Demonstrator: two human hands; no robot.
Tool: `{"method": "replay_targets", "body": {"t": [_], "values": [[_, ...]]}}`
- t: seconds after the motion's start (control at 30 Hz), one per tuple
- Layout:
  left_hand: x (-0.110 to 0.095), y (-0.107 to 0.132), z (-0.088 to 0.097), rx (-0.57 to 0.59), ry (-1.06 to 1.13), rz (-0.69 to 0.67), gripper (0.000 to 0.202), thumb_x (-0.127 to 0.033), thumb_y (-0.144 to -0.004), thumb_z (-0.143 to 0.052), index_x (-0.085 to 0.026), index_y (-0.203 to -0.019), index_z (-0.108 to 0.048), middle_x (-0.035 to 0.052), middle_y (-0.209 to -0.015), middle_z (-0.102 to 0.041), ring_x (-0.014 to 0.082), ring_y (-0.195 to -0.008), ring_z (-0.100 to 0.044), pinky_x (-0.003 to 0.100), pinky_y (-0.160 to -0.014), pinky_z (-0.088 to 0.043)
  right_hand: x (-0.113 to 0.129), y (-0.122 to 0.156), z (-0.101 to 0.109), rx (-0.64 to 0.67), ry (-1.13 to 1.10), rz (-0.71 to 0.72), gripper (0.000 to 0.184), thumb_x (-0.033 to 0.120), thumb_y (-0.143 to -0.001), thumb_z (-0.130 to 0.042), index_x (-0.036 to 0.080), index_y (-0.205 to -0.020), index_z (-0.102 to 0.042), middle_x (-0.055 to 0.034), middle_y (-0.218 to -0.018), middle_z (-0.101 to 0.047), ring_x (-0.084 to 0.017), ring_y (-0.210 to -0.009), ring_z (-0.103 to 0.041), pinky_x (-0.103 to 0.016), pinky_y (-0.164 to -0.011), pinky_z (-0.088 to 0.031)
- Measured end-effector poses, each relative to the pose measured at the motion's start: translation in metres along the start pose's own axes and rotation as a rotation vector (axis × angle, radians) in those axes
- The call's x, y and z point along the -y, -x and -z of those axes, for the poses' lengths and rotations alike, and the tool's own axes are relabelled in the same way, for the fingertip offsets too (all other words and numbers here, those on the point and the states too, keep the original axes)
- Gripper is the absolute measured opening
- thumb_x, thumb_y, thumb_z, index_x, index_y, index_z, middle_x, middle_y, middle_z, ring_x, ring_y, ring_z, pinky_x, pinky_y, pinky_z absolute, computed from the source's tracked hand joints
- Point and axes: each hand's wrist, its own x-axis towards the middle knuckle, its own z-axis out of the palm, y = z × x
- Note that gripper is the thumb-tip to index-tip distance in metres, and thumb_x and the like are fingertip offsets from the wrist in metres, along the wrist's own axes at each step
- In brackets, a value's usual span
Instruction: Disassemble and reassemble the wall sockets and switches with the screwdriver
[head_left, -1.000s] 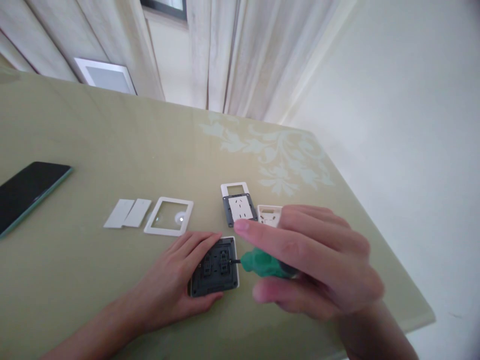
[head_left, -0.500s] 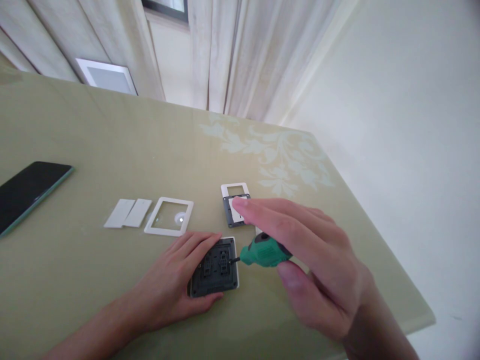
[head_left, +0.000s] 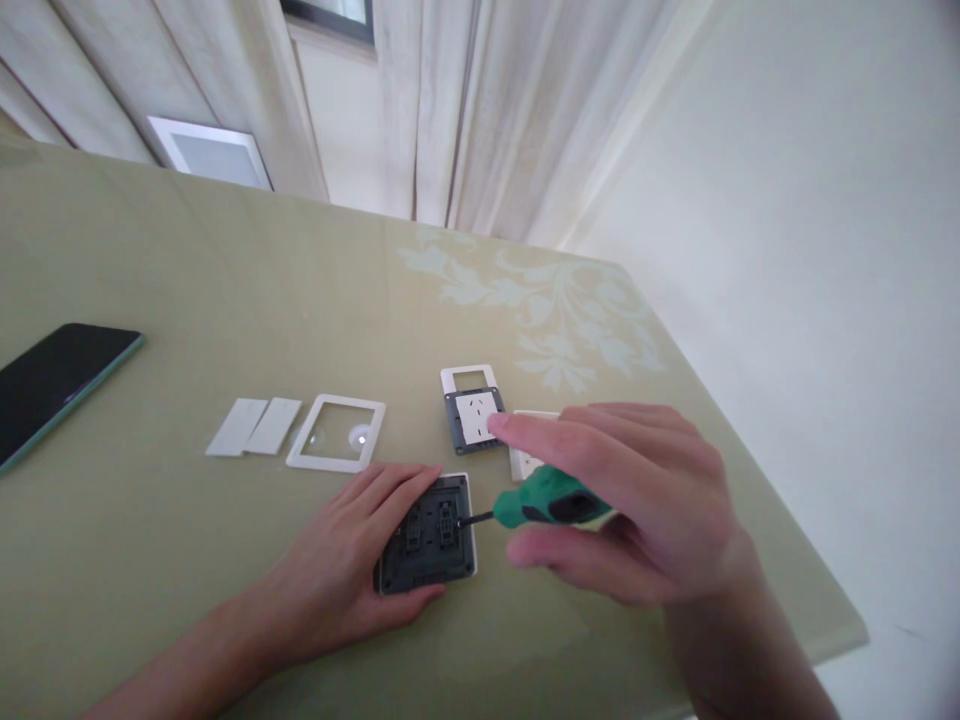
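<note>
My left hand grips a dark grey wall switch base with a white edge, thumb on the near side and fingers over the far left side. Its inner face, with two small rocker mounts, faces up. In my right hand is a green and black screwdriver, its handle lying against the palm. The thumb and index finger are spread away from the handle's front. The thin shaft points left, and its tip meets the right mount of the switch base.
Left of the base lie a white square frame and two white rocker plates. Beyond it are a socket module overlapping a white frame, and another white socket piece. A phone lies at far left on the table.
My right hand has shifted right and turned, thumb and index finger moving along the screwdriver. The handle has rolled and drawn slightly right, showing more shaft. My left hand stays on the base.
</note>
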Motion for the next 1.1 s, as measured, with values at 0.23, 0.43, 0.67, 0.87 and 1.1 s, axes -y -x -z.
{"method": "replay_targets", "body": {"t": [0.23, 0.43, 0.67, 0.87, 1.1], "values": [[-0.001, -0.001, 0.002, -0.021, 0.000, -0.026, 0.093, -0.041, -0.091, -0.084, -0.031, -0.167, -0.032, 0.0139, -0.158, -0.060, 0.0386, -0.141, -0.061, 0.059, -0.117, -0.056, 0.005, 0.004, -0.006, -0.075, 0.031, 0.014, 0.033, 0.028, -0.104, -0.073, 0.018, -0.136, -0.070, -0.0041, -0.096, -0.083, -0.019, -0.086, -0.080, -0.029, -0.080, -0.065], [0.000, 0.000, 0.001, -0.009, 0.007, -0.004, 0.094, -0.041, -0.089, -0.086, -0.032, -0.167, -0.033, 0.0125, -0.158, -0.060, 0.0385, -0.143, -0.060, 0.060, -0.120, -0.054, 0.000, -0.002, -0.003, 0.120, -0.144, 0.042, 0.048, 0.029, -0.108, -0.052, 0.013, -0.154, -0.057, -0.0156, -0.137, -0.077, -0.025, -0.120, -0.078, -0.035, -0.095, -0.067], [0.000, -0.001, 0.001, 0.004, 0.013, -0.009, 0.101, -0.044, -0.088, -0.088, -0.032, -0.169, -0.029, 0.0136, -0.159, -0.059, 0.0382, -0.141, -0.060, 0.060, -0.119, -0.055, -0.002, 0.004, -0.009, -0.057, 0.111, 0.075, 0.052, 0.052, -0.104, -0.072, 0.014, -0.140, -0.069, -0.0045, -0.089, -0.080, -0.018, -0.074, -0.075, -0.030, -0.069, -0.062], [0.000, -0.001, 0.001, -0.017, 0.009, -0.010, 0.093, -0.038, -0.090, -0.084, -0.032, -0.167, -0.033, 0.0126, -0.159, -0.059, 0.0379, -0.143, -0.059, 0.059, -0.121, -0.053, -0.002, 0.003, -0.007, 0.034, -0.026, 0.032, 0.049, 0.035, -0.111, -0.058, 0.018, -0.158, -0.057, -0.0092, -0.117, -0.082, -0.019, -0.095, -0.079, -0.031, -0.084, -0.065], [-0.001, 0.001, 0.000, -0.017, 0.035, 0.002, 0.094, -0.038, -0.089, -0.087, -0.032, -0.167, -0.035, 0.0118, -0.158, -0.060, 0.0366, -0.143, -0.060, 0.057, -0.122, -0.053, -0.006, 0.000, -0.004, 0.073, -0.080, 0.083, 0.055, 0.036, -0.111, -0.052, 0.011, -0.160, -0.053, -0.0146, -0.128, -0.079, -0.022, -0.102, -0.080, -0.034, -0.083, -0.066]]}}
